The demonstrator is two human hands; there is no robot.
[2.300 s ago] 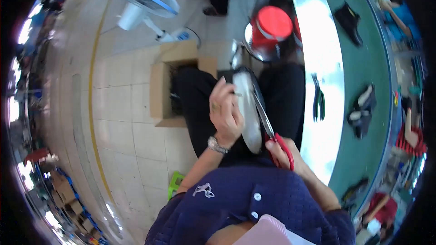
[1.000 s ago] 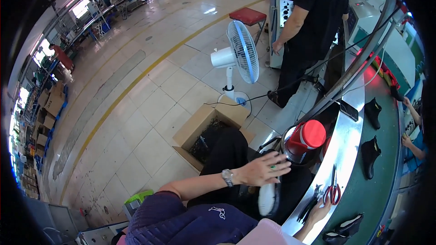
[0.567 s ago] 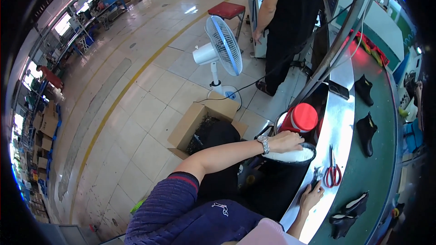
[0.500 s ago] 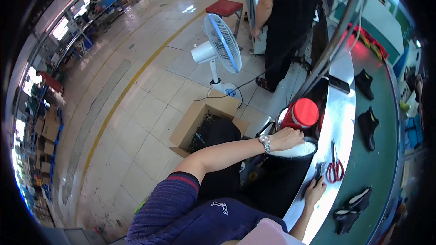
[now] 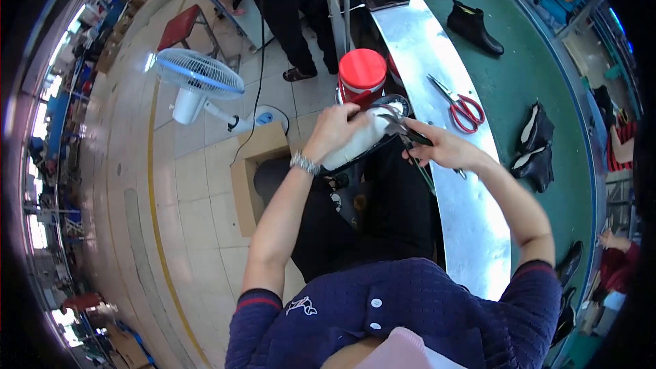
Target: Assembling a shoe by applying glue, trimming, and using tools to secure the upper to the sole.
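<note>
A dark shoe piece [image 5: 342,155] with a long white face inside a dark rim lies over my lap. Curled over its white part is my left hand [image 5: 331,135], with a metal watch at the wrist. Blur hides what its fingertips pinch. My right hand [image 5: 441,145] grips pliers [image 5: 417,138] with dark handles, their metal jaws at the shoe's far end, close to my left fingertips. On the metal ledge to the right lie red-handled scissors [image 5: 465,111], apart from both hands.
A red-lidded container [image 5: 362,72] stands just beyond the shoe. A phone [image 5: 386,1] lies on the metal ledge [image 5: 471,212]. Black boots [image 5: 475,27] sit on the green belt [image 5: 506,89]. To the left are a cardboard box [image 5: 242,191] and a fan [image 5: 198,75]; a person stands behind.
My right hand has lifted the pliers from the ledge and brought them to the shoe. My left hand stays at the shoe's white part. The view has turned to the right.
</note>
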